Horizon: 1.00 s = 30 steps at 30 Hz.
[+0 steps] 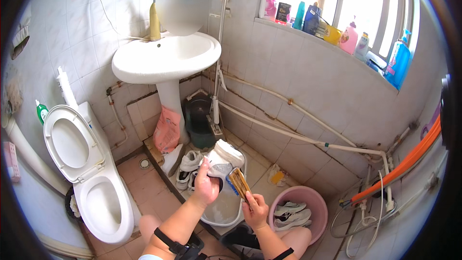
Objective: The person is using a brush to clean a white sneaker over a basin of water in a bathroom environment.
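My left hand [207, 185] grips a white sneaker [225, 157], its opening facing up and away from me. A wooden scrub brush [239, 181] with blue bristles is in my right hand [255, 209], its bristles turned towards the shoe's side; whether they touch it I cannot tell. Beneath both hands stands a white oval basin [222, 213] with cloudy water. Other white shoes [189, 162] lie on the floor left of the basin. To the right, a pink plastic tub [319, 206] holds several white sneakers [294, 215].
The toilet [104, 206] is at the left, with a pedestal sink [126, 68] ahead of me. A dark green bucket [202, 137] and a pink bag [168, 130] stand by its pedestal. A yellow sponge [277, 177] lies near the wall. Pipes and a hose run at the right.
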Each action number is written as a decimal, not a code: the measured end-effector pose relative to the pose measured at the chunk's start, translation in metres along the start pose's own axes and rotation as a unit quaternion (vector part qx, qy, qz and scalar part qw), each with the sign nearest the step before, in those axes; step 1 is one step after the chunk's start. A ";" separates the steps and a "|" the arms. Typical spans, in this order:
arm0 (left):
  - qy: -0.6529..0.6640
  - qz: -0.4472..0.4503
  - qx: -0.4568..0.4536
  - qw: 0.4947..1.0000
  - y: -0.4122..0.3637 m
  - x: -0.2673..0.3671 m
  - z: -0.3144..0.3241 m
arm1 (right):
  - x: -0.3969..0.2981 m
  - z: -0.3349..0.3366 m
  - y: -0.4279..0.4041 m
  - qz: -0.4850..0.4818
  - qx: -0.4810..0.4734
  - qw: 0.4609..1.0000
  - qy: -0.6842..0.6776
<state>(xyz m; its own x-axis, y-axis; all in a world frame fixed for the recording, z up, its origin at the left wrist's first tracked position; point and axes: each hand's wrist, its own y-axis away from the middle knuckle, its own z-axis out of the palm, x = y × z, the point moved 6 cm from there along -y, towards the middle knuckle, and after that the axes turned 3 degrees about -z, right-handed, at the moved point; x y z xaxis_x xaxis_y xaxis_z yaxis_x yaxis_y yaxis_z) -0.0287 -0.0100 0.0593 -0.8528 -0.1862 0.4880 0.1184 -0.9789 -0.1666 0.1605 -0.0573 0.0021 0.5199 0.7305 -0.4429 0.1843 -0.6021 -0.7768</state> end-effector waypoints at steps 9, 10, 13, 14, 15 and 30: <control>0.033 -0.025 0.070 0.997 0.003 0.008 -0.003 | -0.018 0.019 -0.032 -0.051 0.085 0.994 -0.044; 0.035 -0.020 0.067 0.997 0.000 0.006 -0.009 | -0.012 0.015 -0.019 -0.057 0.086 0.994 -0.045; 0.069 0.032 0.103 0.992 -0.006 0.014 -0.031 | 0.014 0.017 0.012 0.001 -0.020 0.999 0.048; 0.066 0.027 0.101 0.992 -0.007 0.015 -0.030 | 0.021 0.016 0.017 0.006 -0.016 0.999 0.049; 0.064 0.038 0.099 0.992 -0.008 0.019 -0.028 | 0.033 0.012 0.022 0.064 0.047 0.996 0.049; 0.013 -0.087 0.029 0.996 0.035 -0.006 -0.030 | 0.058 0.054 0.013 0.534 0.038 0.546 -0.645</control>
<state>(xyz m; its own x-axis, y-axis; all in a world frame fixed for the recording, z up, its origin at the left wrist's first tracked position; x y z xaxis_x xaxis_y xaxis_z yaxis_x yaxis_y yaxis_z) -0.0343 -0.0408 0.0245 -0.8759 -0.0113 0.4823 -0.0039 -0.9995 -0.0306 0.1477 -0.0055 -0.0580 -0.7314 -0.3748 -0.5697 0.2895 -0.9271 0.2382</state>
